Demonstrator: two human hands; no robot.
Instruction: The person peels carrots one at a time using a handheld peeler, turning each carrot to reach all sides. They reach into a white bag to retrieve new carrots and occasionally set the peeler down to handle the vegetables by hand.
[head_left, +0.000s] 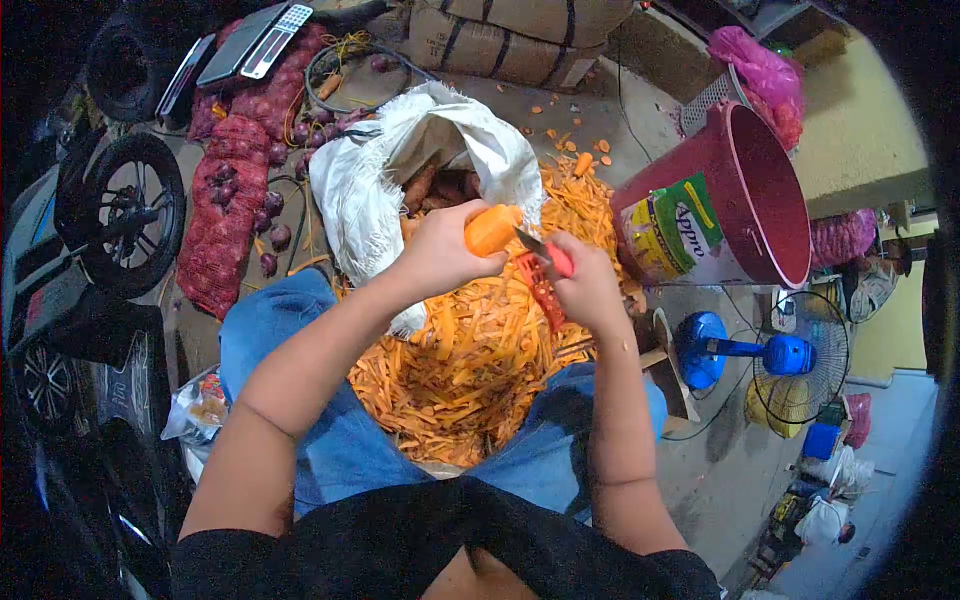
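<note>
My left hand (447,245) is wrapped round a peeled orange carrot (492,230), its cut end facing right. In my right hand (588,285) is a small knife (530,241) with a red handle, its blade close to the carrot's end. A red slotted tool (541,290), perhaps a peeler, also shows at my right hand; whether my fingers grip it too is hard to tell. Below both hands lies a large heap of orange carrot peelings (470,350), between my legs. Just beyond my left hand, an open white woven sack (350,185) holds unpeeled carrots (425,188).
A large dark-red bucket (745,200) stands tilted in view at right, near a blue fan (790,355). Red net bags of onions (225,215) and loose onions lie at left, beside a wheel (135,215). Wrapped bales (500,45) stand behind; carrot pieces dot the floor.
</note>
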